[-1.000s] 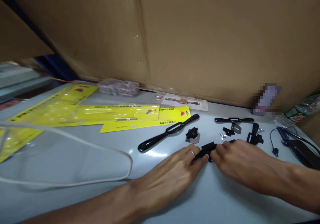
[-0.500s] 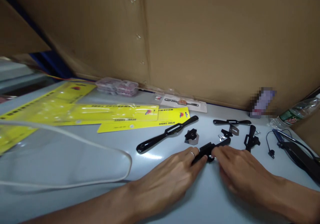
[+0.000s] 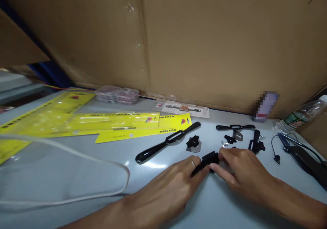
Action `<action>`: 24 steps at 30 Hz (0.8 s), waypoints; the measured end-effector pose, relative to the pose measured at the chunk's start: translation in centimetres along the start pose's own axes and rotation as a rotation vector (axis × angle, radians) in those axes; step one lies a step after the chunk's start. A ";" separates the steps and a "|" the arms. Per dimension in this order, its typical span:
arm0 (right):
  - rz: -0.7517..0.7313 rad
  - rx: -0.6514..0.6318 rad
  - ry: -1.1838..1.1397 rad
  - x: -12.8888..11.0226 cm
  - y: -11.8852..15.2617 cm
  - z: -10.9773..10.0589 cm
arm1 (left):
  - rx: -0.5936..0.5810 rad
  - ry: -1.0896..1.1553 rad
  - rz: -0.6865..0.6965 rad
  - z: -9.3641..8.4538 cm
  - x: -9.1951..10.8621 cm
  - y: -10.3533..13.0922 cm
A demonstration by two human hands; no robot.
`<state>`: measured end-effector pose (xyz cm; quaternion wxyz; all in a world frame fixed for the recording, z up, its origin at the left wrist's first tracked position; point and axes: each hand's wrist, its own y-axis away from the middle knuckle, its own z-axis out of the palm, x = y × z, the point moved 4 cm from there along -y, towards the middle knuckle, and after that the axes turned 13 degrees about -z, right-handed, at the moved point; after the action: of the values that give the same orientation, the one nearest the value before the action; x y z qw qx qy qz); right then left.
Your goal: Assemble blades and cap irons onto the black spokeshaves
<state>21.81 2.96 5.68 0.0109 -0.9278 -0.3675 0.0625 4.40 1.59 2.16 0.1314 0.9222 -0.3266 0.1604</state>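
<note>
A black spokeshave (image 3: 209,158) lies low over the table in front of me, mostly covered by my fingers. My left hand (image 3: 182,174), with a ring on one finger, is closed around its left handle. At its middle, my right hand (image 3: 238,164) has thumb and fingers closed on the near side and right part. Behind them lie a bare spokeshave body (image 3: 170,142), a black cap on a grey blade (image 3: 194,143), and a second bare body (image 3: 235,127). Near that are another cap (image 3: 230,139), a blade (image 3: 238,135) and a small silver wing screw (image 3: 224,144).
Yellow packaging cards with clear plastic (image 3: 122,121) cover the left back. A white cable (image 3: 84,154) loops at the left. Plastic boxes (image 3: 117,94) stand by the cardboard wall (image 3: 204,45). At the right are another spokeshave (image 3: 255,144), a bottle (image 3: 298,118) and a dark earphone set (image 3: 301,159).
My right hand has shifted its grip, its thumb now reaching to the spokeshave's near edge and its fingers covering more of the right handle. The view has tilted slightly.
</note>
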 end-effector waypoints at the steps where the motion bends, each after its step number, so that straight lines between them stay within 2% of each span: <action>1: 0.062 -0.045 0.003 0.0 0.0 0.2 | -0.009 -0.007 -0.009 -0.1 0.1 0.1; 3: 0.114 -0.102 0.000 -0.2 0.1 0.6 | -0.039 -0.017 -0.041 -0.1 0.2 0.1; 8: 0.182 -0.064 -0.044 -0.1 0.3 1.2 | -0.136 -0.024 -0.114 -0.1 0.4 0.2; 15: 0.219 -0.020 -0.178 0.1 0.4 1.6 | -0.159 -0.072 -0.132 -0.2 1.0 0.3; 18: 0.285 -0.052 -0.265 0.2 0.3 1.7 | -0.140 -0.074 -0.103 -0.2 1.1 0.3; 20: 0.230 -0.059 -0.299 -0.1 0.2 1.5 | -0.090 -0.066 -0.083 -0.1 1.0 0.3; 24: -0.050 -0.069 -0.232 -1.1 0.4 0.6 | -0.047 -0.038 -0.087 0.1 0.7 0.3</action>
<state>21.21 1.84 5.14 -0.0621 -0.9047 -0.3913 0.1564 4.75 0.93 2.36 0.1536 0.9349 -0.2924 0.1295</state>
